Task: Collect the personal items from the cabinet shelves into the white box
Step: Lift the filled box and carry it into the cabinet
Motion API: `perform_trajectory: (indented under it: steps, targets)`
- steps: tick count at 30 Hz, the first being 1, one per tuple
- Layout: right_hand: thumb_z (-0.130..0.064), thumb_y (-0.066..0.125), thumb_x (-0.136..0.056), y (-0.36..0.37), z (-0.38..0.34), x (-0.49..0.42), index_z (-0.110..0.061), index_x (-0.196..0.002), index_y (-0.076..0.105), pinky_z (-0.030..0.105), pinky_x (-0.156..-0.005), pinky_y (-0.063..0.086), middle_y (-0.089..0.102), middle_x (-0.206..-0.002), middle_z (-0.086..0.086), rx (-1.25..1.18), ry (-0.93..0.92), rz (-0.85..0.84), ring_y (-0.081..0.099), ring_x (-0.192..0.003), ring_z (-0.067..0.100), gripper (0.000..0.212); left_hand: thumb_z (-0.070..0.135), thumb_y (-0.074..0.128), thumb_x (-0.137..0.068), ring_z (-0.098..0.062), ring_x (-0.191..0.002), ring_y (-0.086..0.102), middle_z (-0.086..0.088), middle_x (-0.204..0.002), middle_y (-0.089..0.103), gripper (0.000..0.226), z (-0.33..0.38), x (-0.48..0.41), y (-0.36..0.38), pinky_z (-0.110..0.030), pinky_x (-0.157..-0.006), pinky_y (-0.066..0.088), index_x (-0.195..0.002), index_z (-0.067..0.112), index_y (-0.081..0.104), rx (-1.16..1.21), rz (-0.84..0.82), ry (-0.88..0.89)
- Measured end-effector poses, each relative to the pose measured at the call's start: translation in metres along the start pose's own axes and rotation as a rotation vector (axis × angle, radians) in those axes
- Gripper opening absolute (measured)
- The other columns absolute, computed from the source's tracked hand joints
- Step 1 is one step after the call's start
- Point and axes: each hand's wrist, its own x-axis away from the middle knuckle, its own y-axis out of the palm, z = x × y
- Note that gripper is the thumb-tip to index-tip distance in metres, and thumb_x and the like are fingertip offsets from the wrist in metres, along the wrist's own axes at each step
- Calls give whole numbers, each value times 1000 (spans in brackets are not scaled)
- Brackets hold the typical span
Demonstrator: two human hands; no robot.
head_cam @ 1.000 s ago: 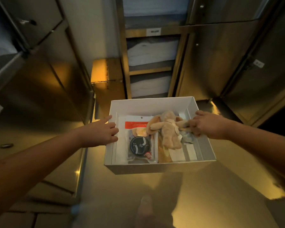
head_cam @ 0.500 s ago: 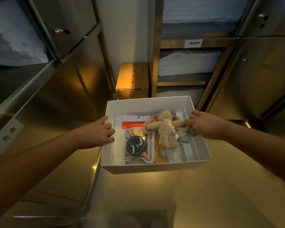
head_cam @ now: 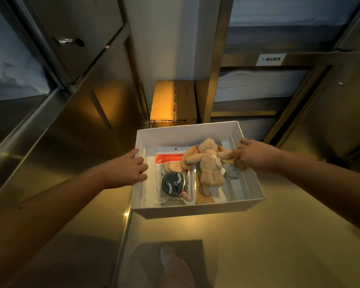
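The open white box point(head_cam: 195, 210) hangs in front of me between both hands. My left hand point(head_cam: 127, 169) grips its left wall, fingers curled over the rim. On the right wall my right hand point(head_cam: 256, 155) holds on, thumb along the rim and fingers inside against the arm of a beige plush toy point(head_cam: 209, 163). Also inside lie a clear packet with a red label point(head_cam: 170, 159), a round black case point(head_cam: 172, 182) and something grey point(head_cam: 231, 173) under the plush.
Steel cabinet doors point(head_cam: 81, 28) line the left side. Ahead, open shelves hold folded white linen point(head_cam: 258, 84) under a paper label point(head_cam: 270, 59). A cardboard carton point(head_cam: 173, 100) stands against the wall behind the box. My foot point(head_cam: 173, 267) shows on the shiny floor below.
The view has tilted upward and the shelves ahead look closer. Both hands keep the same hold on the box and its contents have not shifted.
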Motion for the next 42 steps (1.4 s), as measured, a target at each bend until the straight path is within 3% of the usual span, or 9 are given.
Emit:
perform_trajectory:
  steps: [5, 9, 26, 35, 38, 42]
  targets:
    - [-26, 56, -89, -16, 36, -55, -24, -105, 64, 33, -98, 36, 55, -121, -2, -49, 27, 18, 46, -108, 19, 18, 12, 59, -88, -26, -123, 38, -11, -130, 44, 46, -62, -17, 24, -56, -109, 7, -130, 15, 40, -3, 12, 0]
    - [-23, 58, -88, -26, 50, -83, -22, -103, 64, 30, -98, 31, 55, -119, -1, -25, 23, 55, 49, -106, 18, 16, 12, 59, -88, -26, -124, 37, -11, -131, 43, 47, -100, -25, 37, -57, -109, 6, -131, 15, 39, -13, -2, 12]
    - [-22, 57, -90, -19, 135, -196, -18, -117, 59, 37, -109, 30, 53, -127, 2, -68, 59, -29, 43, -119, 21, 28, 12, 59, -88, -26, -122, 38, -11, -130, 43, 47, -211, -92, 86, -56, -110, 7, -131, 16, 41, 0, -39, 34]
    - [-27, 51, -94, 3, 218, -262, -19, -124, 54, 27, -106, 28, 53, -128, -1, -211, 110, 36, 44, -118, 18, 31, 11, 59, -88, -27, -121, 40, -12, -130, 44, 46, -297, -167, 93, -56, -109, 5, -130, 15, 42, -13, -92, 56]
    - [-26, 47, -96, 12, 238, -283, -19, -133, 45, 31, -108, 26, 51, -131, 2, -272, 130, 32, 41, -125, 23, 37, 11, 60, -88, -27, -121, 40, -12, -130, 44, 46, -315, -188, 100, -55, -109, 4, -130, 15, 42, -7, -103, 50]
    - [-26, 35, -99, 18, 254, -305, -33, -140, 28, 40, -114, 18, 41, -140, 9, -560, 208, -18, 26, -136, 29, 42, 9, 60, -87, -28, -121, 40, -12, -129, 45, 47, -329, -206, 107, -55, -110, 4, -130, 14, 42, -7, -129, 58]
